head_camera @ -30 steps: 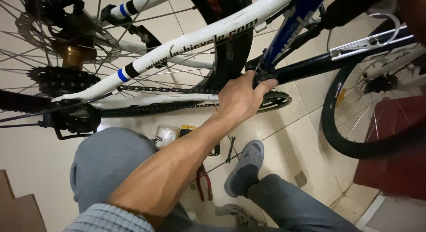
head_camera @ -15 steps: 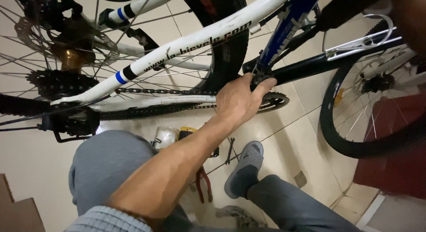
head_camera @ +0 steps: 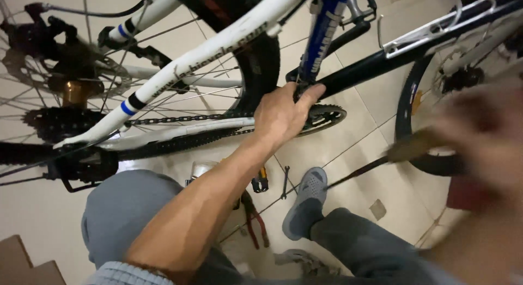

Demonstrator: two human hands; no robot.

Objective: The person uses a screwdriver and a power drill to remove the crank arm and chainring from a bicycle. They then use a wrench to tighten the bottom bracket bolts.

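A white, blue and black bicycle frame (head_camera: 218, 50) stands over my knees. My left hand (head_camera: 283, 119) is closed around the joint where the blue tube (head_camera: 321, 34) meets the black tube (head_camera: 370, 72), right beside the chainring (head_camera: 324, 116) and chain (head_camera: 174, 120). At the right edge, blurred, my right hand (head_camera: 482, 135) holds a long tool (head_camera: 376, 162) with a yellowish handle and a dark shaft. The shaft points down-left toward my grey shoe (head_camera: 305, 200), apart from the bicycle.
The rear wheel with its cassette (head_camera: 60, 124) and a black pedal (head_camera: 81, 168) fill the left side. A second wheel (head_camera: 408, 116) stands at the right. Red-handled pliers (head_camera: 253, 222) and a small wrench (head_camera: 285, 182) lie on the tiled floor. A cardboard box (head_camera: 27, 263) sits at the bottom left.
My right hand has come into view from the right, carrying the long tool. My left hand keeps its grip at the frame joint.
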